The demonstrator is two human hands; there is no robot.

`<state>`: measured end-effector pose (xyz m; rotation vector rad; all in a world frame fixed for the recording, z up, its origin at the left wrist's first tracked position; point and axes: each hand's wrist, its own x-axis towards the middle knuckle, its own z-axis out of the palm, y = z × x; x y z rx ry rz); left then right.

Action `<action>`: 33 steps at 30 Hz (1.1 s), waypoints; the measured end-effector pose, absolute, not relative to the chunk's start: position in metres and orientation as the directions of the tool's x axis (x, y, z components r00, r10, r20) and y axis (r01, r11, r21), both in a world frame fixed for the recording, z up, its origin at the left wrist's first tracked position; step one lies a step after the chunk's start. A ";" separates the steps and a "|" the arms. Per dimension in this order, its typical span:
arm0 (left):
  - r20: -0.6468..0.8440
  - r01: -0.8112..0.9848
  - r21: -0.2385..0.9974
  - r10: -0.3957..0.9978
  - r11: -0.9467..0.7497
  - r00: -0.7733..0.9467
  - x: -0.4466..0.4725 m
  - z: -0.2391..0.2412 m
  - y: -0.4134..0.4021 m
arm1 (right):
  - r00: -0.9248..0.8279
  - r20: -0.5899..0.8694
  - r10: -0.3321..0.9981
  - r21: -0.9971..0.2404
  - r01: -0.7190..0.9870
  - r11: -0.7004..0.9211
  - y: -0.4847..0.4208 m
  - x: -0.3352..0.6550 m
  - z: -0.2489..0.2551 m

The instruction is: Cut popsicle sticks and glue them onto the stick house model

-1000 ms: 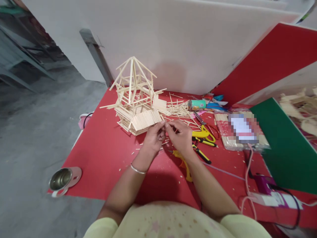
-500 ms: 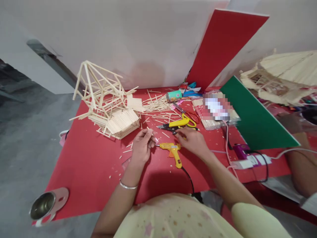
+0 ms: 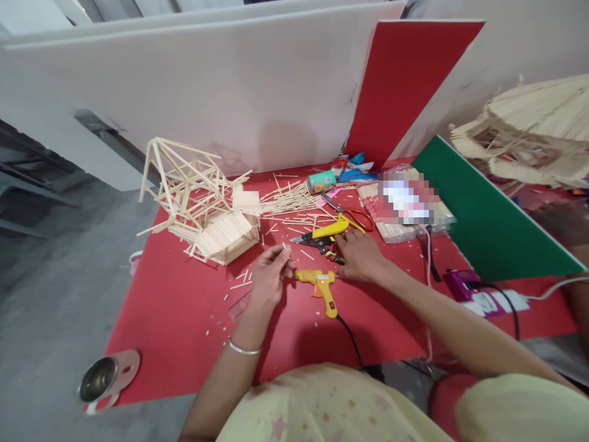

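My left hand (image 3: pixel 270 275) pinches a thin wooden stick (image 3: pixel 284 248) just above the red table (image 3: pixel 175 307). My right hand (image 3: pixel 360 255) rests palm down on black-and-yellow cutters (image 3: pixel 326 247), fingers curled over them. A yellow glue gun (image 3: pixel 320 283) lies between the two hands, its black cord running toward me. To the left stands a stick-built house model (image 3: pixel 200 205), tilted, with a plank roof panel at its front. Loose sticks (image 3: pixel 292 202) lie scattered behind the hands.
Yellow-handled scissors (image 3: pixel 329 229) and red-handled scissors (image 3: pixel 356 217) lie beside a packet of sticks (image 3: pixel 405 209). A green board (image 3: pixel 483 221) and a red board (image 3: pixel 405 80) lean at the right. A steel cup (image 3: pixel 99 379) sits at the table's near-left corner. A power strip (image 3: pixel 488 301) lies right.
Both hands were together at the model's roof; they have since parted. The right hand has moved right onto the cutters, the left keeps a stick. The view swung right.
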<state>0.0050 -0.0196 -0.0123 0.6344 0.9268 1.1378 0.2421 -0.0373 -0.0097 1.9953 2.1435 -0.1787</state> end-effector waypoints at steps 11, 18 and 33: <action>-0.242 -0.481 0.836 0.964 0.265 0.110 0.016 -0.006 -0.010 | -0.081 -0.322 0.943 -0.140 0.989 0.037 -0.022 0.266 -0.001; -0.189 -0.353 0.914 0.980 0.201 0.068 0.023 -0.011 -0.005 | -0.190 -0.232 0.954 -0.535 0.844 0.038 -0.050 0.264 0.031; -0.033 -0.120 0.992 0.997 0.041 0.068 0.037 0.002 -0.006 | -0.179 0.057 0.982 -0.229 0.955 0.187 -0.052 0.218 0.025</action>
